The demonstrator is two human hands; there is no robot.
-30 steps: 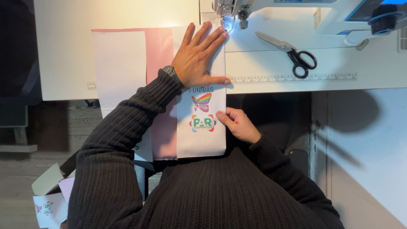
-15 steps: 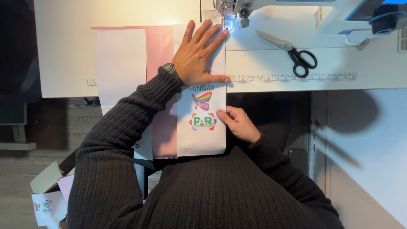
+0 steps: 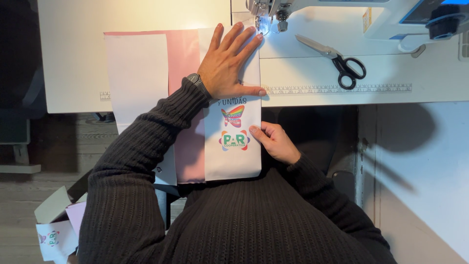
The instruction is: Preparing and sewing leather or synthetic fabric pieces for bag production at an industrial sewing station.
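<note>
A white fabric panel (image 3: 233, 156) printed with a colourful butterfly and a round logo lies over a pink fabric piece (image 3: 183, 54) on the sewing table and hangs off its front edge. My left hand (image 3: 228, 61), fingers spread, presses the panel flat on the table just in front of the sewing machine's needle (image 3: 264, 22). My right hand (image 3: 274, 142) pinches the panel's right edge below the table edge. A watch sits on my left wrist.
The white sewing machine (image 3: 351, 14) stands at the back right. Black-handled scissors (image 3: 337, 58) lie on the white table (image 3: 68, 58) to the right of the fabric. A printed ruler strip runs along the table's front edge. More printed fabric pieces (image 3: 51, 237) sit on the floor at lower left.
</note>
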